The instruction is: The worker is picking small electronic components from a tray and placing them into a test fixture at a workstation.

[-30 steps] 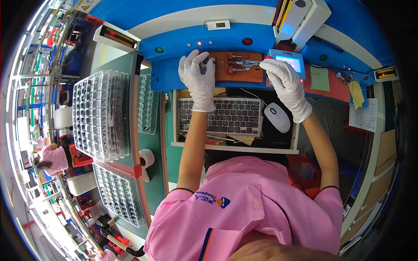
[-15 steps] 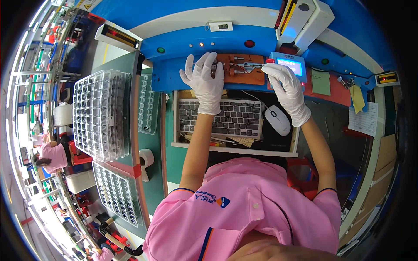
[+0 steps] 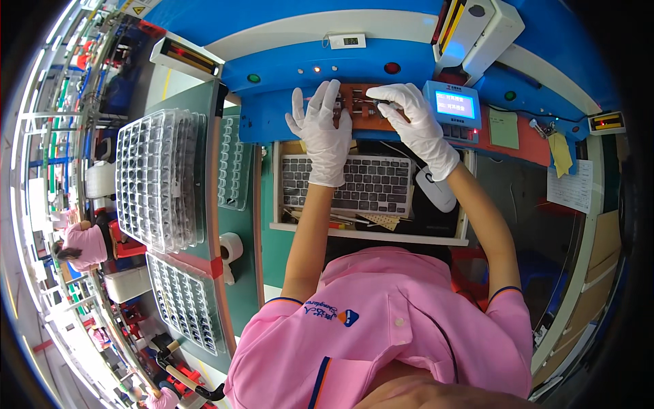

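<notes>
An orange fixture [image 3: 354, 120] with small metal parts sits on the blue machine bench in front of me. Both hands wear white gloves. My left hand [image 3: 322, 136] is at the fixture's left end, its fingers spread and the thumb apart, partly covering that end. Over the fixture's right half, my right hand [image 3: 413, 126] has thumb and forefinger curled together around something dark and small. Whether that is a loose piece or part of the metal clamp, I cannot tell, because the glove hides most of it.
Beside the fixture stands a blue control box with a lit screen [image 3: 455, 105]. An open drawer below holds a keyboard [image 3: 375, 187] and a white mouse [image 3: 434, 190]. Stacked clear plastic trays [image 3: 160, 180] and a paper roll [image 3: 231, 248] are on the left. Vertical sensor bars [image 3: 184, 57] flank the bench.
My right hand has moved left from the clamp's red-tipped end to over the fixture. The left hand is almost where it was. The text on the control box screen has changed.
</notes>
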The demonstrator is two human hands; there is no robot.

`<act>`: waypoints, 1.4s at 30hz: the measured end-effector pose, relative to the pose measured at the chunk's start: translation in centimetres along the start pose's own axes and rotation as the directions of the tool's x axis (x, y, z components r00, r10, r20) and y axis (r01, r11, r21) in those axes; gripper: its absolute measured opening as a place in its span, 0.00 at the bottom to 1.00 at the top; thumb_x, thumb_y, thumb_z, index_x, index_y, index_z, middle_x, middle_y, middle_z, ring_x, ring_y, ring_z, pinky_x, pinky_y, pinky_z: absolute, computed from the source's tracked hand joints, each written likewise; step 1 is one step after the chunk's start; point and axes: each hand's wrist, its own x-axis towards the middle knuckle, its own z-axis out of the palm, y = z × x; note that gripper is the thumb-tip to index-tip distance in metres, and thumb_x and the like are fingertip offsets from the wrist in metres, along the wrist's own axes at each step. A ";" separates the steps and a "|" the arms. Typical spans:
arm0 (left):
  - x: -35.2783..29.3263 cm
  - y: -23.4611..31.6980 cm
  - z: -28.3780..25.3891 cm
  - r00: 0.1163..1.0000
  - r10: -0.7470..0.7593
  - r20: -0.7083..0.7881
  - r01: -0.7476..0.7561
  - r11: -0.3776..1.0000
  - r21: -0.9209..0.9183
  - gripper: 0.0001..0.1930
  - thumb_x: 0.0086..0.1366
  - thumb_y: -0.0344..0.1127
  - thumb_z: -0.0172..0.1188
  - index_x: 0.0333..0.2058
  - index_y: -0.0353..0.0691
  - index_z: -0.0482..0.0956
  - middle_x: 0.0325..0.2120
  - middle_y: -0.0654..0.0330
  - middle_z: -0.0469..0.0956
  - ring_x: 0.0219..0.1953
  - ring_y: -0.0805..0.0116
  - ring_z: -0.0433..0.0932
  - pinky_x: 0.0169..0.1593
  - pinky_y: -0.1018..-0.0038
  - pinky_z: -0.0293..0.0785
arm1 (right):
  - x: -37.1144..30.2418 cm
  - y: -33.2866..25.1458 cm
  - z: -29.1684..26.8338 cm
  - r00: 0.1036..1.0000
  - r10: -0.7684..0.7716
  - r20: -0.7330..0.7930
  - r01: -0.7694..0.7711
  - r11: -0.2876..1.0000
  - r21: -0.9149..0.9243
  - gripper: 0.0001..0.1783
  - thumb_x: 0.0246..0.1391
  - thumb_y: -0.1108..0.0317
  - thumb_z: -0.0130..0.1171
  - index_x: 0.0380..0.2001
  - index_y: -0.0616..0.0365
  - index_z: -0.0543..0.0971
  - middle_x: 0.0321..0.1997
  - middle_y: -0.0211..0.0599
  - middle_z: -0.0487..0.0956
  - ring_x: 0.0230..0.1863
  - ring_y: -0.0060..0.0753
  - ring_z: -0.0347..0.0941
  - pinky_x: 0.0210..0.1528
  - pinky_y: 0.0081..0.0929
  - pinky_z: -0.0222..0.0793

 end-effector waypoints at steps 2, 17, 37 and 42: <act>0.1 0.3 -0.2 1.000 0.001 0.026 -0.001 1.000 -0.004 0.33 0.57 0.31 0.65 0.62 0.64 0.70 0.61 0.68 0.71 0.72 0.50 0.50 0.68 0.36 0.37 | -0.1 0.6 0.6 0.997 0.065 0.041 -0.066 0.997 0.029 0.16 0.57 0.78 0.61 0.49 0.52 0.79 0.47 0.29 0.80 0.47 0.30 0.74 0.49 0.26 0.72; -0.1 -0.3 0.2 1.000 0.030 -0.007 -0.030 0.998 -0.046 0.33 0.56 0.28 0.64 0.62 0.58 0.72 0.62 0.66 0.69 0.72 0.47 0.50 0.68 0.37 0.39 | -0.7 1.0 1.5 0.978 0.080 0.195 -0.050 0.986 -0.157 0.17 0.61 0.74 0.56 0.51 0.45 0.76 0.49 0.32 0.77 0.49 0.41 0.71 0.58 0.41 0.64; -0.5 0.1 -0.2 0.984 0.177 -0.034 -0.172 0.978 0.117 0.28 0.62 0.29 0.58 0.63 0.53 0.71 0.66 0.59 0.64 0.67 0.37 0.55 0.64 0.42 0.53 | 2.5 -1.3 -14.2 0.785 -0.296 -0.544 0.104 0.929 -0.355 0.14 0.66 0.76 0.52 0.53 0.61 0.77 0.50 0.38 0.80 0.45 0.23 0.77 0.49 0.23 0.74; 1.5 8.4 -2.8 0.951 0.280 -0.127 -0.307 0.889 -0.340 0.26 0.52 0.20 0.57 0.53 0.40 0.79 0.56 0.48 0.73 0.62 0.40 0.65 0.65 0.54 0.59 | 8.8 7.4 -25.9 0.653 -0.150 -0.743 0.078 0.988 -0.130 0.14 0.65 0.73 0.52 0.52 0.62 0.77 0.48 0.42 0.80 0.48 0.34 0.78 0.55 0.27 0.72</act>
